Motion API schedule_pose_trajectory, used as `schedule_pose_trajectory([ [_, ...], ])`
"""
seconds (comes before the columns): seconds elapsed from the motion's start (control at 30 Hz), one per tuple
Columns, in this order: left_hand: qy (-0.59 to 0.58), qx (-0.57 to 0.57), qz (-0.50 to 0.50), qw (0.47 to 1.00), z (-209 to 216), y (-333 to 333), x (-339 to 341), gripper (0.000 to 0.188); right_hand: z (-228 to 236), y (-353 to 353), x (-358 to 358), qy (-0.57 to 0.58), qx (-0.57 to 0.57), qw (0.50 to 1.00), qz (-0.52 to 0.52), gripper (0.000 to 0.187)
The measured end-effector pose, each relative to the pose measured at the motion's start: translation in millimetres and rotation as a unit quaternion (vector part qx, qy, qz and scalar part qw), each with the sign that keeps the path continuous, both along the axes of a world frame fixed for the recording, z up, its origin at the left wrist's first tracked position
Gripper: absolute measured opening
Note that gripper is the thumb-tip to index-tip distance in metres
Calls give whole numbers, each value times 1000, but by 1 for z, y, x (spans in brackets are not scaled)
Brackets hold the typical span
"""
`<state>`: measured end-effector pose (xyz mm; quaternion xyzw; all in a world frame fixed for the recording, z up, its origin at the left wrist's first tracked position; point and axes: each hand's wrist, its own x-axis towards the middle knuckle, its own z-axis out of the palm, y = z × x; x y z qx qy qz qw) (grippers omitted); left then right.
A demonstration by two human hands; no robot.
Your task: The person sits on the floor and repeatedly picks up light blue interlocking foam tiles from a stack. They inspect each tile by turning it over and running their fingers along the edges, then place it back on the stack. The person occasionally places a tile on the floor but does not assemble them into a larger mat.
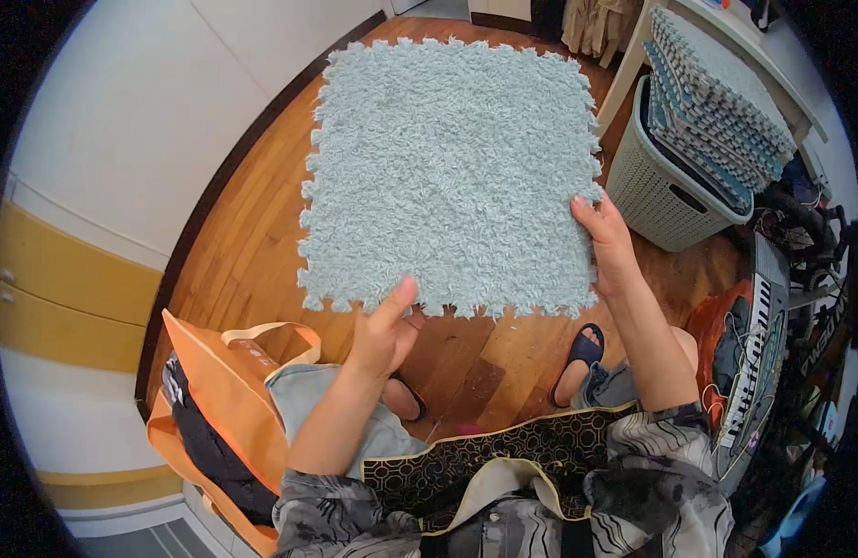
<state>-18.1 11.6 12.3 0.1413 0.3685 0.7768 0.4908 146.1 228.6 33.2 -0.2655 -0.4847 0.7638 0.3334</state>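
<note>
A square, pale blue-grey shaggy interlocking floor mat tile (452, 172) is held up in front of me, with notched, toothed edges all round. My left hand (387, 330) grips its near edge, thumb on top of the pile and the fingers partly hidden underneath. On the right edge, close to the near corner, my right hand (604, 240) pinches it the same way, its fingers mostly behind the tile. A stack of similar tiles (717, 102) rests tilted in a grey-green woven-look plastic basket (669, 200) at the far right.
An orange bag (233, 409) with dark cloth inside stands at my left. White and yellow cabinets (75, 270) line the left side. On the right lie a keyboard (750, 349) with cables and a bicycle (805, 232). A dark patterned cloth (512, 456) crosses my lap over the wooden floor (247, 251).
</note>
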Motion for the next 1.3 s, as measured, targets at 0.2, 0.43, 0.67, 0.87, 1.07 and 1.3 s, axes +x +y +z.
schedule_pose_trajectory([
  [0.2, 96, -45, 33, 994, -9, 2, 8, 39, 18, -10, -4, -150, 657, 658, -336, 37],
  [0.43, 85, -59, 40, 994, -1, 1, 19, 36, 16, -57, -19, -60, 653, 753, -59, 15],
  [0.67, 38, -56, -4, 998, 6, -2, 17, 33, 11, -57, -26, -78, 694, 711, -82, 16],
  [0.87, 36, -35, -1, 999, 3, 0, 11, 34, 7, -49, -28, -68, 626, 777, 9, 14],
  [1.07, 23, -17, -8, 1000, 13, 1, 7, 34, 12, -58, -27, -59, 649, 759, 13, 14],
  [1.3, 31, -36, -13, 999, 8, -1, 6, 32, 9, -61, -33, -105, 682, 724, 12, 16],
])
